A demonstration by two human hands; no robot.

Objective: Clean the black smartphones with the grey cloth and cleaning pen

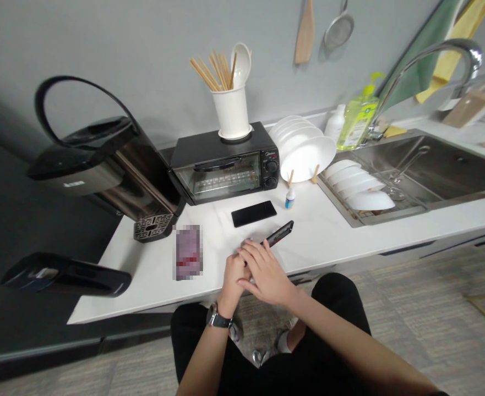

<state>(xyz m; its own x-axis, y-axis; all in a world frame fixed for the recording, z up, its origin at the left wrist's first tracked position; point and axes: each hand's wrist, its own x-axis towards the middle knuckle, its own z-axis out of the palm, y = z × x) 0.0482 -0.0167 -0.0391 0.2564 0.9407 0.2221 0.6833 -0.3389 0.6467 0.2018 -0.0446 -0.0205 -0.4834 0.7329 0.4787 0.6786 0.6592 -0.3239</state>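
Observation:
My right hand [265,272] lies over my left hand [233,275] at the front edge of the white counter [333,231]. Together they hold a dark phone [281,234] tilted on its edge, its far end pointing up and right. I cannot tell which fingers grip it. A watch sits on my left wrist [217,317]. A second black phone [253,213] lies flat on the counter just behind my hands. A small glue bottle [290,197] stands beyond it.
A black toaster oven [225,165] carries a white utensil holder [232,110] with chopsticks. A coffee machine [114,165] stands left, a blurred card [188,252] near it. White bowls [304,151] on a rack, a sink [424,170] with plates, soap bottle [355,118] right.

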